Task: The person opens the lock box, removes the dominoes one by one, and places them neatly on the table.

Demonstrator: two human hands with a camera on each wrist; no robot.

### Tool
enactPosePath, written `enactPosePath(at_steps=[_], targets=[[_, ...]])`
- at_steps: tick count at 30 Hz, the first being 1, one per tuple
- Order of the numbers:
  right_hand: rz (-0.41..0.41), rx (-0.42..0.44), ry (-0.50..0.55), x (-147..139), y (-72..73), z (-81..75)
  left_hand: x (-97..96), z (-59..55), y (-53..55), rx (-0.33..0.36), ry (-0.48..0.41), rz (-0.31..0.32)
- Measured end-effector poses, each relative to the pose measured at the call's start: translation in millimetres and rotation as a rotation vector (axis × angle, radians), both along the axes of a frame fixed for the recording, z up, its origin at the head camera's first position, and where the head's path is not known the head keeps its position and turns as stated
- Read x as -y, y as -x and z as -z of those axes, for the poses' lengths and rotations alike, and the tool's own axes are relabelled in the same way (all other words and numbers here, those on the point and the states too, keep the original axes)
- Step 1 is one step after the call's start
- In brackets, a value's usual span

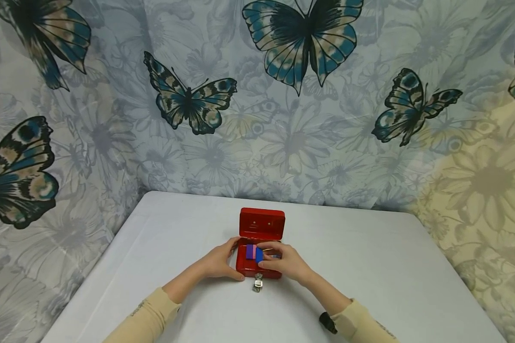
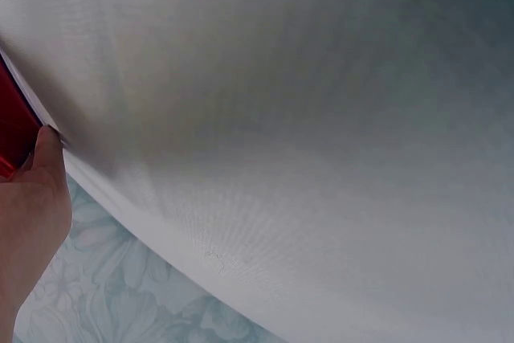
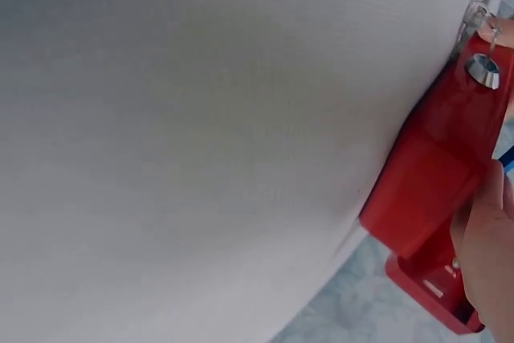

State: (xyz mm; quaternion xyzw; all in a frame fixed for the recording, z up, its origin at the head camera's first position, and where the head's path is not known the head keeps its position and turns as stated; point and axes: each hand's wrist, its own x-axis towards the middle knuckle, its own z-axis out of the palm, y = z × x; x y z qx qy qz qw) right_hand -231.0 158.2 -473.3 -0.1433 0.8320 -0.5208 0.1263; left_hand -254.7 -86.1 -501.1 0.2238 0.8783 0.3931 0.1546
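Note:
A small red metal cash box (image 1: 244, 269) stands on the table with its lid (image 1: 262, 223) raised. My left hand (image 1: 218, 259) grips the box's left side, thumb at the front corner and fingers near the back corner. Over the right half of the box, my right hand (image 1: 289, 263) pinches a blue block (image 1: 259, 255) between thumb and fingers. Beside it in the box lie a purple block (image 1: 250, 251) and a pink one (image 1: 254, 251). Other small pieces are partly hidden under my right hand. Keys (image 1: 258, 284) hang at the front lock (image 3: 484, 71).
The box rests on a white-covered table (image 1: 360, 247). A small black object (image 1: 328, 323) lies by the right sleeve near the front. Behind the table's far edge hangs a butterfly-patterned cloth (image 1: 292, 143), which also runs along the left and right.

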Motion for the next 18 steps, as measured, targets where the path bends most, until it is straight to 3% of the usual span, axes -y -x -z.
enactPosePath(at_steps=[18], targets=[[0.065, 0.041, 0.062, -23.2, -6.1, -4.7, 0.5, 2.4, 1.9, 0.016, 0.003, -0.022]])
